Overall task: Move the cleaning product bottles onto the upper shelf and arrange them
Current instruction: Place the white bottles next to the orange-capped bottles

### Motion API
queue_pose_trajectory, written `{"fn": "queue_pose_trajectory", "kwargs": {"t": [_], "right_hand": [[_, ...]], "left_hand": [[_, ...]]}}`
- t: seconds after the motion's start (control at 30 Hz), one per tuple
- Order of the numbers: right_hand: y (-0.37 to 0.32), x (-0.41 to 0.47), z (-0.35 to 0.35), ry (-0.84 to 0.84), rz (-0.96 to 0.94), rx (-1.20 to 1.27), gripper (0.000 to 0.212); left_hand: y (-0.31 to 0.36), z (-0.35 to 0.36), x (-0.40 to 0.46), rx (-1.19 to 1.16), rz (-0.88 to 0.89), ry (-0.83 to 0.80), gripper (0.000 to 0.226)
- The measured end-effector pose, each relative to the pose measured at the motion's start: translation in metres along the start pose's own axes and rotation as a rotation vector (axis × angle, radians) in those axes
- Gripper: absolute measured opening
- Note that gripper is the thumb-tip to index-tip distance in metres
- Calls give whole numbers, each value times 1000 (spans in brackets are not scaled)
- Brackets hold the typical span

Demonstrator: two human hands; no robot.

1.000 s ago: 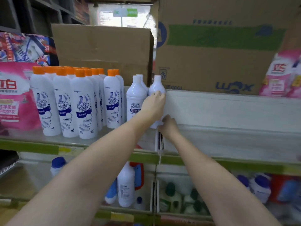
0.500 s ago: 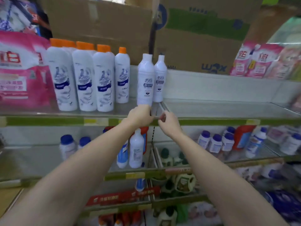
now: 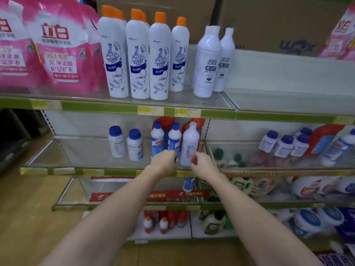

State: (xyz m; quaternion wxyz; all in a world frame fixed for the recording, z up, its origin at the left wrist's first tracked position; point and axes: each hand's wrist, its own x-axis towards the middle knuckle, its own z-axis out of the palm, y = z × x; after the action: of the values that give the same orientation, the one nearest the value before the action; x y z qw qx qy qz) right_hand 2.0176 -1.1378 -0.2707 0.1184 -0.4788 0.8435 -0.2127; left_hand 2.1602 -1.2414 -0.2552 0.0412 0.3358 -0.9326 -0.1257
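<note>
Head cam: both hands at white bottle (image 3: 189, 144), mid shelf (image 3: 115, 171).

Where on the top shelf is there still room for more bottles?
The upper shelf is bare to the right of the two white-capped bottles, up to the pink bags at the far right. Left of them it is crowded: orange-capped bottles, then pink pouches.
</note>
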Motion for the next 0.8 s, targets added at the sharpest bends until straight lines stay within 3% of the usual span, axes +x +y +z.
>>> {"fn": "queue_pose_trajectory", "kwargs": {"t": [0.33, 0.57, 0.8], "right_hand": [[44, 4, 11, -27, 10, -66, 13], [64, 43, 14, -64, 9, -18, 24], [76, 89, 23, -86, 18, 122, 56]], "left_hand": [[16, 39, 30, 81, 58, -51, 12], [20, 58, 66, 16, -9, -37, 12], [18, 72, 102, -76, -134, -27, 20]]}}
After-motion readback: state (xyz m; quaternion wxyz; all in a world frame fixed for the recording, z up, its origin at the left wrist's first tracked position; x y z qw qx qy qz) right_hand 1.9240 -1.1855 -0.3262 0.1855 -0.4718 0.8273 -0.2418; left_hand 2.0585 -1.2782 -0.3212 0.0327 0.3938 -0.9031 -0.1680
